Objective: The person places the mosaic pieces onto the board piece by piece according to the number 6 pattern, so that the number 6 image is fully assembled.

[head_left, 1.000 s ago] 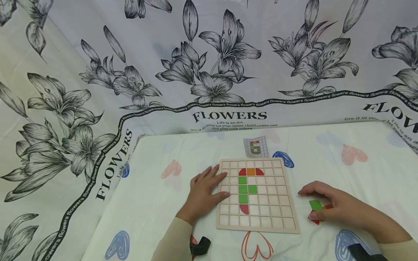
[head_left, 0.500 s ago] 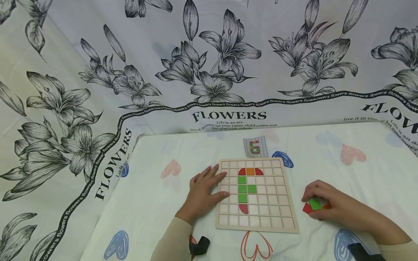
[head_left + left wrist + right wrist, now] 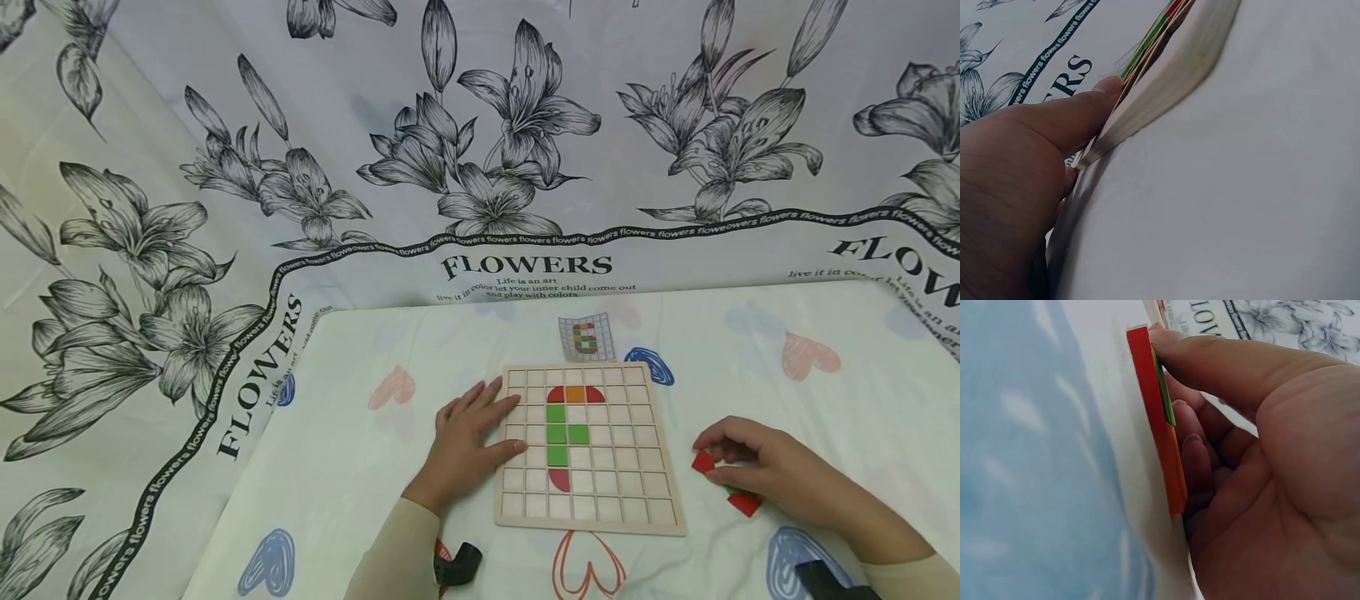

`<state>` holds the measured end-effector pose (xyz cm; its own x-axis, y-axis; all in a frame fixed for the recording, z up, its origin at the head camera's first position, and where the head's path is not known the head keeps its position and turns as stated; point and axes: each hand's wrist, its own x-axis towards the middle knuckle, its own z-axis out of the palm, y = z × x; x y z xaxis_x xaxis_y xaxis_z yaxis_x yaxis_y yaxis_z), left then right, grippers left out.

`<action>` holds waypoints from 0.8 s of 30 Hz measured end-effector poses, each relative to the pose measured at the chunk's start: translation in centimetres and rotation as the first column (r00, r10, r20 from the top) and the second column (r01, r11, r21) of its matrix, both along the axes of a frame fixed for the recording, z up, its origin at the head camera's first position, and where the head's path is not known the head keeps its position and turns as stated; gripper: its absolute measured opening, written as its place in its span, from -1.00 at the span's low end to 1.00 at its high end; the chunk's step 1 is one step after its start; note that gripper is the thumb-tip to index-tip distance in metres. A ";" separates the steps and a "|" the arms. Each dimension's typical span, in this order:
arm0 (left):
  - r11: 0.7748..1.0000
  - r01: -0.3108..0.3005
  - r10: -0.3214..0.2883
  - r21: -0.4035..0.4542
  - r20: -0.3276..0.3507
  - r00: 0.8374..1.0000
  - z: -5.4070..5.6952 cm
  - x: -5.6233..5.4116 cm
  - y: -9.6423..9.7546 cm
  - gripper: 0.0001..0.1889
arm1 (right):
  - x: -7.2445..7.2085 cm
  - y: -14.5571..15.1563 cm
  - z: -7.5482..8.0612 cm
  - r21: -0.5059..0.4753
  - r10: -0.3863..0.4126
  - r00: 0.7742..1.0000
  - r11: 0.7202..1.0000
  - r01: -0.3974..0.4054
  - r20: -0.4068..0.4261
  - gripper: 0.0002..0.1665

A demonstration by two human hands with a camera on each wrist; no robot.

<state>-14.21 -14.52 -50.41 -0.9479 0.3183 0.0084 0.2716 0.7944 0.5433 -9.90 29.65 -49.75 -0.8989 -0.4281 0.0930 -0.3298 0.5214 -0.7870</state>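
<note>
A square wooden grid board (image 3: 622, 483) lies on the cloth, with red, orange and green tiles set in some of its cells. My left hand (image 3: 468, 442) rests on the board's left edge, its fingers spread and straight. To the right of the board, my right hand (image 3: 772, 471) pinches a red tile (image 3: 702, 462) between thumb and index finger. Under that hand are another red tile (image 3: 745, 503), a green tile (image 3: 1166, 394) mostly covered from above, and an orange tile (image 3: 1175, 472) seen in the right wrist view.
A small pattern card (image 3: 587, 337) with a coloured grid figure lies behind the board. The table is covered by a white cloth (image 3: 337, 467) printed with hearts. A flower-printed curtain (image 3: 495, 125) hangs behind and along the left.
The right index finger has closed toward the thumb, and a red tile is now pinched there. The green tile has become mostly hidden; another red tile shows below the thumb. The left hand stays put.
</note>
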 end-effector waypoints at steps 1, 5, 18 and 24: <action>1.000 0.002 -0.002 0.002 -0.003 1.000 0.0 0.0 0.0 -0.26 | 0.0 0.0 0.0 -0.003 -0.008 1.000 1.000 0.008 -0.023 -0.60; 1.000 0.006 -0.006 0.010 -0.005 1.000 0.1 0.0 0.0 -0.26 | 0.0 0.0 -0.2 -0.015 -0.032 0.999 0.999 0.032 -0.040 -0.60; 1.000 0.011 -0.011 0.012 -0.015 1.000 0.0 0.0 0.0 -0.25 | -0.1 0.2 -0.1 -0.002 -0.045 0.999 0.999 0.045 -0.003 -0.69; 1.000 0.014 -0.013 0.010 -0.017 1.000 0.0 0.0 -0.1 -0.24 | -0.1 0.2 0.0 -0.022 -0.052 0.999 0.998 0.052 -0.008 -0.71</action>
